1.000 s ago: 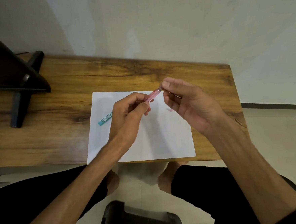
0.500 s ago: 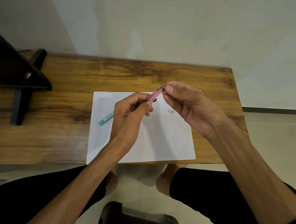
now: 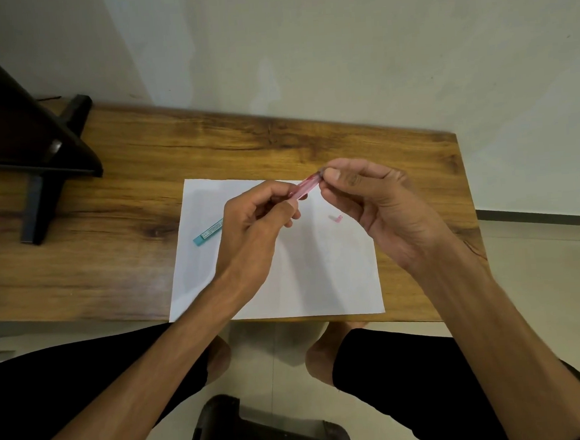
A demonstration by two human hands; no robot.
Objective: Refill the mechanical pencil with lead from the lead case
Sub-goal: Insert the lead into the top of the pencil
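Both hands closed on pink pencil (image 3: 305,187): left hand (image 3: 258,223) grips barrel, right hand (image 3: 377,207) pinches upper end.

1. My pink translucent mechanical pencil (image 3: 306,186) is held above the paper, slanting up and to the right, its lower part hidden inside my left hand (image 3: 255,229) and its upper end pinched in the fingertips of my right hand (image 3: 380,206)
2. The teal lead case (image 3: 208,232), a slim stick with a pale label, lies flat and aslant across the paper's left edge, partly behind my left hand
3. A small pink cap (image 3: 336,218) lies on the paper, below the pencil
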